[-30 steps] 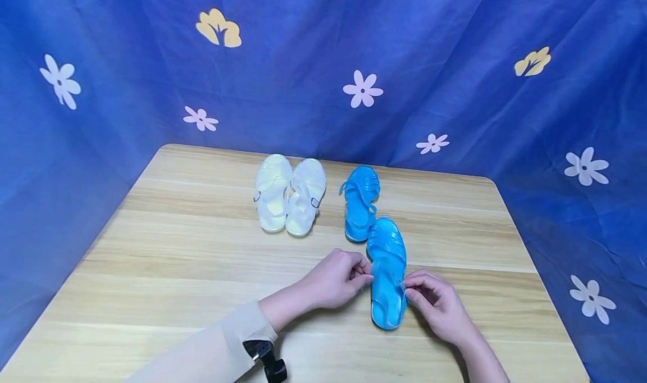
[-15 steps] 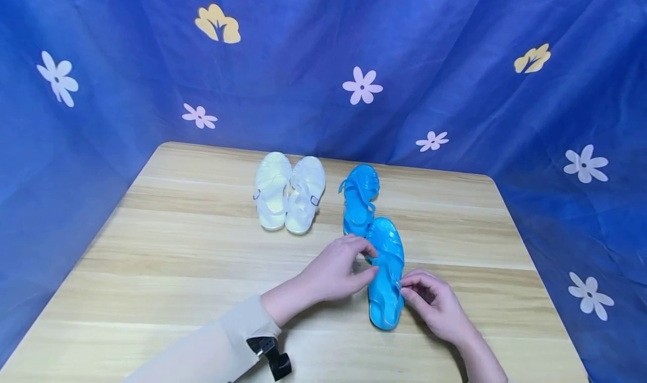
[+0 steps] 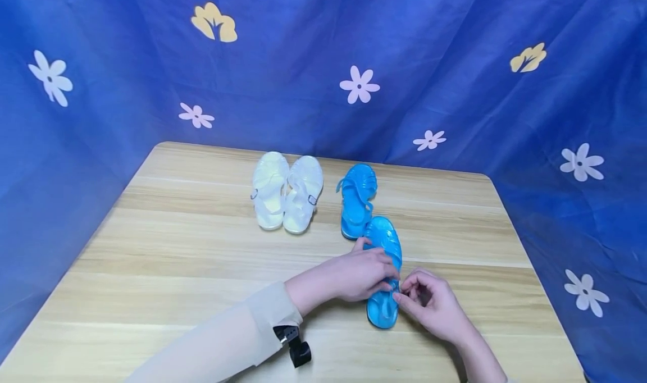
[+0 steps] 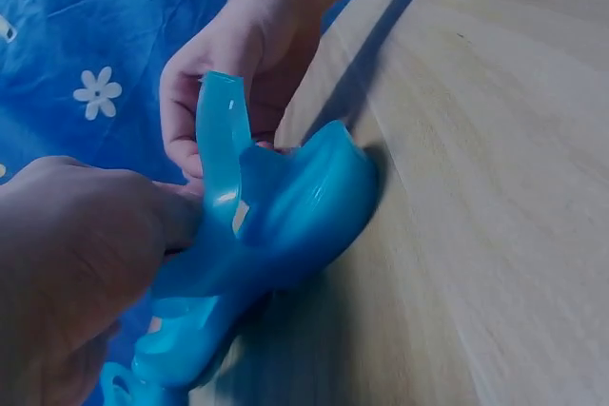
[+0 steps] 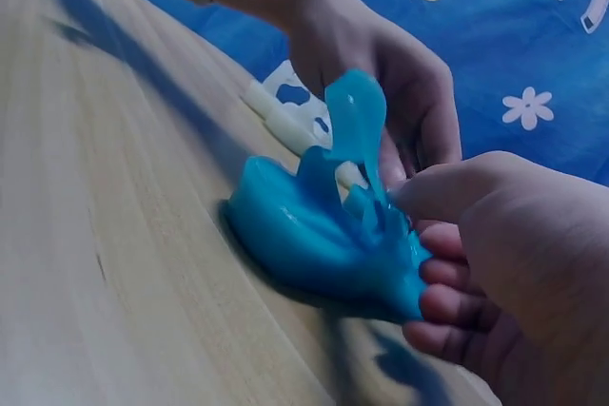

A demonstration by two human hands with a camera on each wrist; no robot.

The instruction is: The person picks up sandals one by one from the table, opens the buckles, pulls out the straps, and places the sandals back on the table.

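In the head view, a near blue jelly sandal (image 3: 382, 310) lies on the table, toe pointing away. My left hand (image 3: 361, 273) reaches over its middle, its curled fingers at the ankle strap by the right side. From the right, my right hand (image 3: 437, 307) pinches the sandal's side at the buckle. One strap (image 4: 224, 135) stands up from the sandal in the left wrist view. In the right wrist view, the right thumb and fingers grip the sandal (image 5: 300, 235) near the strap base, and the left fingertips are partly hidden behind the strap.
Another blue sandal (image 3: 356, 203) lies just beyond, close against the near one's toe. A pair of white sandals (image 3: 288, 195) stands side by side to the left. The wooden table (image 3: 177, 248) meets a blue flowered curtain (image 3: 283, 63) behind.
My left hand has left the sandal's left edge and moved right across it to the strap by the buckle. The right hand stays at the buckle side, with its fingers slightly shifted.
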